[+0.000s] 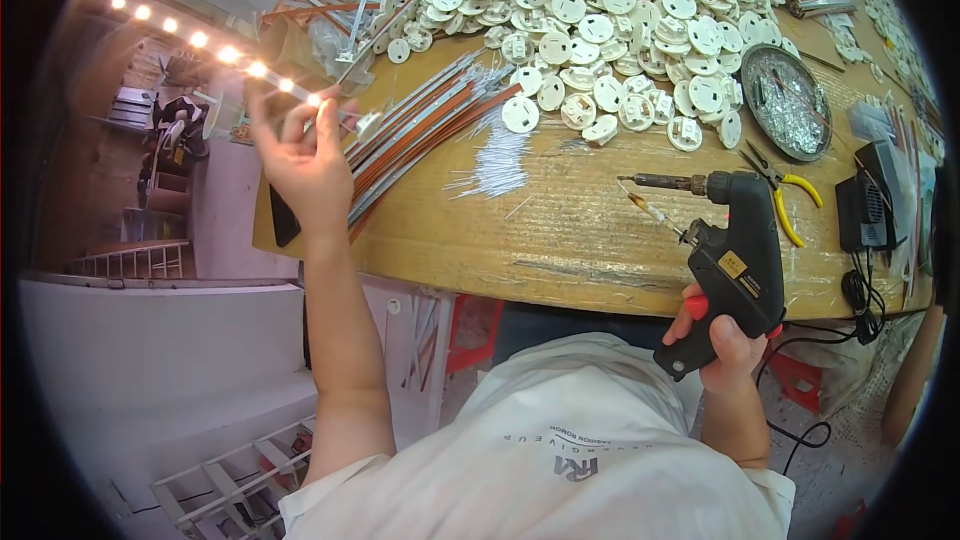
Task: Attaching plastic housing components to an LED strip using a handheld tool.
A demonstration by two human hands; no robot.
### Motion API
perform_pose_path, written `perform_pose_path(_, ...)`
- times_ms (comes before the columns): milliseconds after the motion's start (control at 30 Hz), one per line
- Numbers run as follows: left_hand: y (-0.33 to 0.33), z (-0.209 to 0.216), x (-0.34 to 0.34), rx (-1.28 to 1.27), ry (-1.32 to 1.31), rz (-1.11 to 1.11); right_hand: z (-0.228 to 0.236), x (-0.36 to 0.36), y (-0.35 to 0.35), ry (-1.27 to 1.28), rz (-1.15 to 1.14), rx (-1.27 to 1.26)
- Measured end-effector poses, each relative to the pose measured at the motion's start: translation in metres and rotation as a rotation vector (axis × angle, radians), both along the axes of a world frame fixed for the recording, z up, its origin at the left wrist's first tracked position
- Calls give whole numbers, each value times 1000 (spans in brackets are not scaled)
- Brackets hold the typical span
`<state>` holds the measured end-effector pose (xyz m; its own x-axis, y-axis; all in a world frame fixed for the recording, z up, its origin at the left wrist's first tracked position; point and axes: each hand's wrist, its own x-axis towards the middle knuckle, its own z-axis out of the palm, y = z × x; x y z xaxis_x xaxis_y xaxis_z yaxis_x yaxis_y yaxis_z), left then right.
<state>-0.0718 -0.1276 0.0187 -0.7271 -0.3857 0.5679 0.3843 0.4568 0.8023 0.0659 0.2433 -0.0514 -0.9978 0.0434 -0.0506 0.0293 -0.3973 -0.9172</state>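
Raised at the far left, my left hand (305,160) pinches one end of a lit LED strip (228,55). The strip slants up and away to the left, its lamps glowing. A small white piece (369,126) shows just right of the fingers; whether it joins the strip I cannot tell. My right hand (735,355) is wrapped round the handle of a black soldering gun (740,265) with a red trigger. Its tip points left above the table, and a thin feed tube sits below the barrel. Beneath my left fingers lies a bundle of orange and silver strips (420,135).
A large heap of white round caps (600,25) covers the table's far side. Thin white wires (497,162) lie before it. To the right are a round dark tray (787,100), yellow-handled pliers (790,195) and a black power adapter (868,200) with cables. Another person's arm (912,380) shows at the right edge.
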Motion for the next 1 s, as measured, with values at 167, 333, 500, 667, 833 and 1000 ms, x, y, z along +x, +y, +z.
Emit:
perform_pose_path(167, -41, -17, -43, 51, -80, -84, -1, -1, 2, 27, 18, -33)
perform_pose_path(333, -69, -36, -69, -211, -287, -77, -5, -2, 2, 64, 42, -39)
perform_pose_path(500, -70, -36, -73, -697, -431, 42, -5, -3, 4, 96, 70, -32)
perform_pose_path(667, -60, -39, -67, -656, -345, -6, -6, -4, 3, 134, 117, -18)
perform_pose_path(833, -52, -33, -64, -693, -300, -31, -12, -3, 7, 178, 136, 16)
perform_pose_path(1000, -72, -45, -65, -675, -286, -83, -8, -1, 1, 175, 101, 1)
